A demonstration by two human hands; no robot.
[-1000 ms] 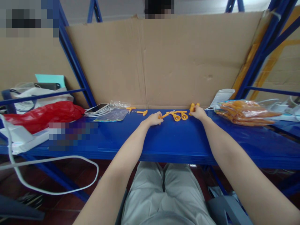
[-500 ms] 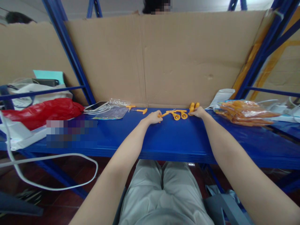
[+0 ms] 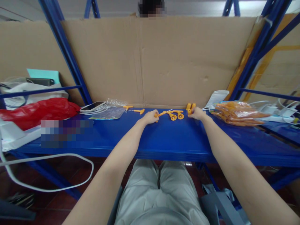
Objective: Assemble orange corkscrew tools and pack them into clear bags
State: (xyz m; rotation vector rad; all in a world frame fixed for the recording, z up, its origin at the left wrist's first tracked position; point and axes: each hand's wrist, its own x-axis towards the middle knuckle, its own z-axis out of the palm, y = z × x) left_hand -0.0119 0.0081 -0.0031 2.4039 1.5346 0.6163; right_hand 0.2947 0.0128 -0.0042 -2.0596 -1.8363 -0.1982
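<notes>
My left hand [image 3: 151,117] is closed on an orange plastic piece with a twisted, screw-like shaft [image 3: 161,114], held at the blue tabletop. Just right of it lie two orange corkscrews with T-shaped handles and metal spirals, and two orange bell-shaped parts [image 3: 173,117] with their round openings facing me. My right hand [image 3: 197,113] has its fingers closed at a small group of orange plastic pieces [image 3: 188,107], gripping the nearest one; its far side is hidden by the fingers. Left of my left hand lie two more orange corkscrews [image 3: 140,111] with metal spirals.
A phone with a white cable [image 3: 97,106] and clear plastic bags [image 3: 110,112] lie at left, beyond them a red bag [image 3: 42,111]. At right is a clear bag of orange pieces [image 3: 237,114]. A cardboard sheet [image 3: 173,62] stands behind, between blue posts. Someone's head shows above it.
The view has shifted slightly, so everything sits a little further left. Both hands stay at the same orange pieces, with hardly any movement.
</notes>
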